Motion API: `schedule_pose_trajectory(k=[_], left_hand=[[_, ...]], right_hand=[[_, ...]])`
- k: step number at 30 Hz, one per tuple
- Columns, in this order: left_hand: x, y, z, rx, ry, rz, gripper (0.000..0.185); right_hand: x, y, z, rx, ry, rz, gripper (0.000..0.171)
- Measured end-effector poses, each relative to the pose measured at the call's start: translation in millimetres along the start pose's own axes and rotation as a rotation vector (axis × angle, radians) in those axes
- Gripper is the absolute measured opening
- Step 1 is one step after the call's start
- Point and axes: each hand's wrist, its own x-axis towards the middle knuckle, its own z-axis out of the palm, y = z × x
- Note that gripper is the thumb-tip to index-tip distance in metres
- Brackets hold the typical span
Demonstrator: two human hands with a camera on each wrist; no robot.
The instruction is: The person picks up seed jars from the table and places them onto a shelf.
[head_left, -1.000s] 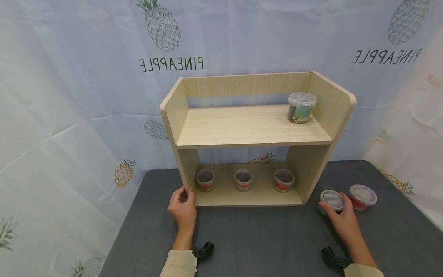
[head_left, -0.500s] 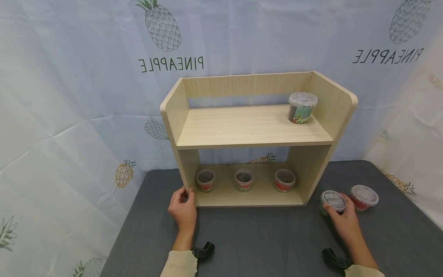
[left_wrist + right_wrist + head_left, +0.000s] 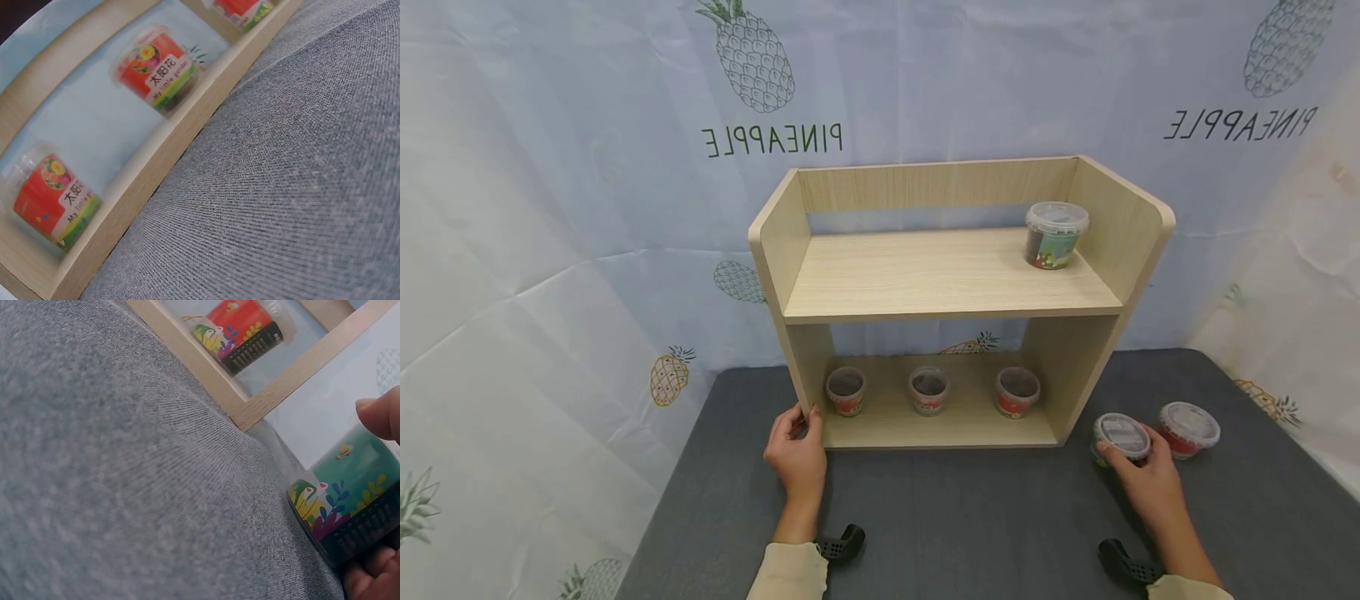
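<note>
A two-tier wooden shelf [image 3: 940, 275] stands on the grey table. My left hand [image 3: 799, 419] grips the bottom front edge of its left side panel. To the right of the shelf, my right hand [image 3: 1126, 457] holds a clear-lidded tub with a green label [image 3: 1120, 435] that stands on the table. In the right wrist view my thumb [image 3: 380, 417] lies over the green tub [image 3: 350, 512], with fingers under its near side. A red-labelled tub [image 3: 1187, 427] sits just to its right.
Three red-labelled cups [image 3: 846, 392] [image 3: 928, 392] [image 3: 1017, 392] stand in a row on the lower tier; two show large in the left wrist view [image 3: 159, 65] [image 3: 50, 200]. One green-labelled tub [image 3: 1056, 235] stands at the upper tier's right end. A pineapple-print sheet hangs behind.
</note>
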Motion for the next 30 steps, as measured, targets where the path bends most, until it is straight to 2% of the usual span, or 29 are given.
schedule_pose_trajectory(k=[10, 19, 24, 30], left_hand=[[-0.1, 0.2, 0.0, -0.001, 0.000, 0.003, 0.013], [0.6, 0.3, -0.4, -0.006, -0.005, -0.010, 0.013], [1.5, 0.8, 0.2, 0.002, 0.001, 0.003, 0.013], [0.4, 0.2, -0.4, -0.017, -0.001, 0.000, 0.013]], right_hand=[[0, -5, -2, -0.005, -0.011, 0.068, 0.087], [-2, -6, -1, 0.013, 0.017, 0.070, 0.085], [-2, -8, 2, 0.069, 0.105, 0.071, 0.079], [-6, -20, -1, 0.129, 0.234, 0.017, 0.067]])
